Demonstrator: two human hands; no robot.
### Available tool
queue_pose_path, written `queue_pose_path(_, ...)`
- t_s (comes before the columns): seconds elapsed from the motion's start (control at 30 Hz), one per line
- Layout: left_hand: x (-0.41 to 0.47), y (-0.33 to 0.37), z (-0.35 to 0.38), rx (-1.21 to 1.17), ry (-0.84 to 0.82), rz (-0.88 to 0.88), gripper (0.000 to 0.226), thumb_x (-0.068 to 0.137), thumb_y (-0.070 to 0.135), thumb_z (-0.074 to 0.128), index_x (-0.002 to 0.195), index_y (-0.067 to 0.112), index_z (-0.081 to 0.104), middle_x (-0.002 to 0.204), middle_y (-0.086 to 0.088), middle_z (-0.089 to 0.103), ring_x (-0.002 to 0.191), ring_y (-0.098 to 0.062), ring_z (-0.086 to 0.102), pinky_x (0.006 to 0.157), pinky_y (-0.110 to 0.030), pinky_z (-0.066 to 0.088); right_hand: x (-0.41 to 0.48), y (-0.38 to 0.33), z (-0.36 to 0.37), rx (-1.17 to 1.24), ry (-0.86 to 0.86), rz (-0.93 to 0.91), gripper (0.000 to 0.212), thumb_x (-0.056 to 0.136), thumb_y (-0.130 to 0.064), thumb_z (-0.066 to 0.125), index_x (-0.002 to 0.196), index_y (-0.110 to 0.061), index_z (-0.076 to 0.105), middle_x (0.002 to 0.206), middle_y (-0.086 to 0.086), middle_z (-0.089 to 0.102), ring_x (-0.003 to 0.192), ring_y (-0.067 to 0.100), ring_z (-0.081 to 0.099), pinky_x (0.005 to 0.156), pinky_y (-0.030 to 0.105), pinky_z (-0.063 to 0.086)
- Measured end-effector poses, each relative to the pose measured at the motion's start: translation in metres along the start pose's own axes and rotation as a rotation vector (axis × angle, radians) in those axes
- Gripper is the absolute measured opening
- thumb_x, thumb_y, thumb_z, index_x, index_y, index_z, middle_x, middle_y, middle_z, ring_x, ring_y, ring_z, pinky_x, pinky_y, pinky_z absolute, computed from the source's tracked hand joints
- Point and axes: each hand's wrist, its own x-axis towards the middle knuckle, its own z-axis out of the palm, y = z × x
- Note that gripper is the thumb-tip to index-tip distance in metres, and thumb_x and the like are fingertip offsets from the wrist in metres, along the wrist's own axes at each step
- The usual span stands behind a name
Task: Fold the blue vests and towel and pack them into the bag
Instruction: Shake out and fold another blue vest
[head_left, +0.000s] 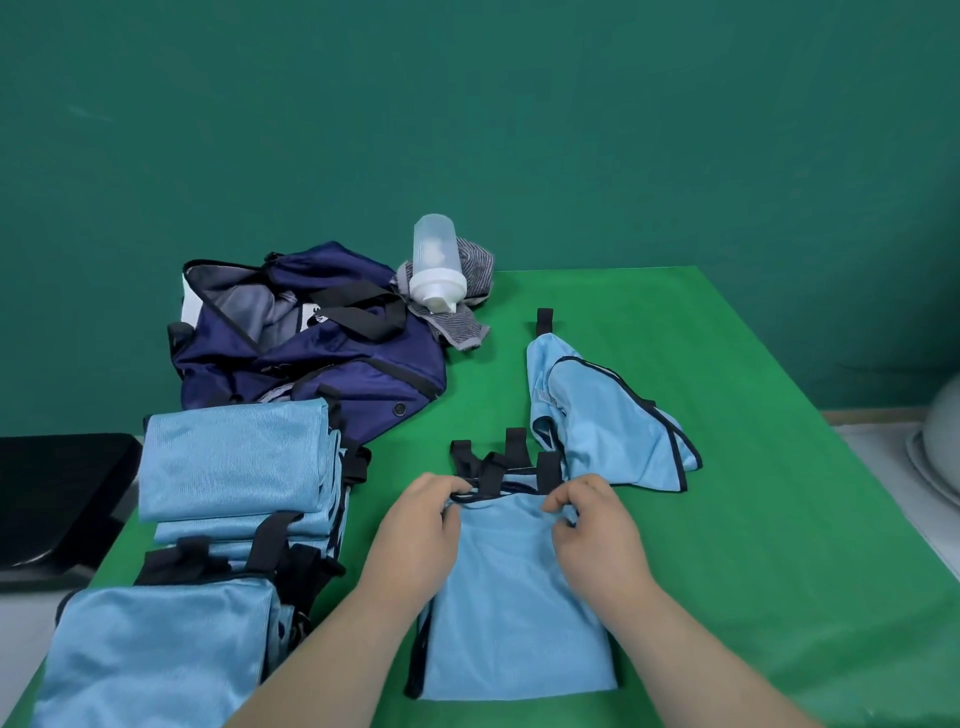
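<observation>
On the green cloth-covered counter (727, 519), the open navy fabric bag (332, 364) sits far left. A half-folded light-blue mesh vest (509, 613) lies near centre. The left hand (415, 535) and right hand (597, 525), fingers curled, each pinch its dark-trimmed far edge.

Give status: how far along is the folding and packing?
Done: folded vests stacked at left. In hand: left hand and right hand pinch the top edge of the centre vest. Left: one crumpled vest, the grey towel bunched under a bottle, and all packing; the open bag shows no vests inside.
</observation>
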Motion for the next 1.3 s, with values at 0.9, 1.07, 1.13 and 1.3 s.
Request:
queue_pose_path(0.9,-0.013,-0.032,0.016,0.546,-0.291,0.261,0.078,0.09,0.072,0.03,0.157,0.036,0.012,0.163,0.013,-0.019,0.144,-0.008,-0.031,0.12,-0.056,-0.007,0.015,0.025,0.019,-0.644,-0.355,-0.509,0.07,0.097,-0.057,0.021,0.157,-0.021,0.022,0.167,-0.007,0.001,0.152,0.012,-0.015,0.125,0.037,0.0)
queue_pose_path(1.07,-0.001,-0.032,0.008,0.607,-0.369,0.16,0.098,0.076,0.087,0.031,0.155,0.043,-0.008,0.156,0.014,-0.038,0.142,-0.016,-0.038,0.119,-0.053,-0.014,0.017,0.027,0.018,-0.686,-0.394,-0.514,0.08,0.095,-0.063,0.017,0.16,-0.021,0.0,0.164,-0.01,-0.019,0.145,0.007,-0.032,0.123,0.036,-0.007)
queue_pose_path(1.13,0.002,-0.031,0.011,0.639,-0.367,0.155,0.099,0.075,0.087,0.029,0.154,0.043,-0.01,0.157,0.012,-0.037,0.144,-0.017,-0.036,0.119,-0.054,-0.014,0.019,0.027,0.018,-0.689,-0.398,-0.512,0.08,0.095,-0.063,0.017,0.16,-0.021,-0.001,0.164,-0.01,-0.02,0.145,0.007,-0.032,0.123,0.036,-0.008)
queue_pose_path(1.3,0.0,-0.029,0.008,0.67,-0.435,0.155,0.1,0.075,0.091,0.022,0.154,0.042,-0.015,0.155,0.01,-0.04,0.143,-0.018,-0.037,0.118,-0.055,-0.016,0.015,0.027,0.017,-0.688,-0.446,-0.495,0.083,0.091,-0.065,0.012,0.16,-0.021,-0.004,0.163,-0.009,-0.023,0.146,0.008,-0.03,0.124,0.033,-0.01)
